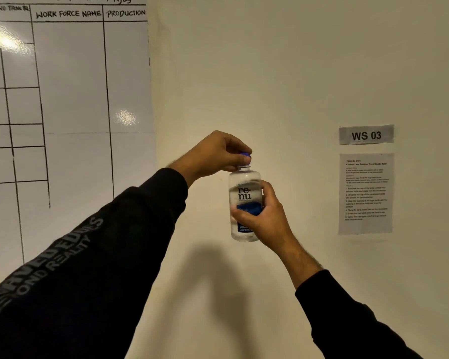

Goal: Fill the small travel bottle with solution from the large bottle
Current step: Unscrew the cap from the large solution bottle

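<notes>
I'm seeing the whiteboard (pixel 62 99) hanging at the left; my left hand (pixel 215 154) is pinching the blue cap (pixel 245 154) atop the large bottle (pixel 244 193), held upright before the wall (pixel 270 73), my right hand (pixel 263 218) wrapping its body, beside the WS 03 sign (pixel 366 135).

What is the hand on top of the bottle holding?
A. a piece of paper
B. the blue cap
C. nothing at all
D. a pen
B: the left hand has its fingers pinched round the blue cap on top of the clear bottle, while the right hand grips the bottle's body and holds it upright in front of the wall.
</notes>
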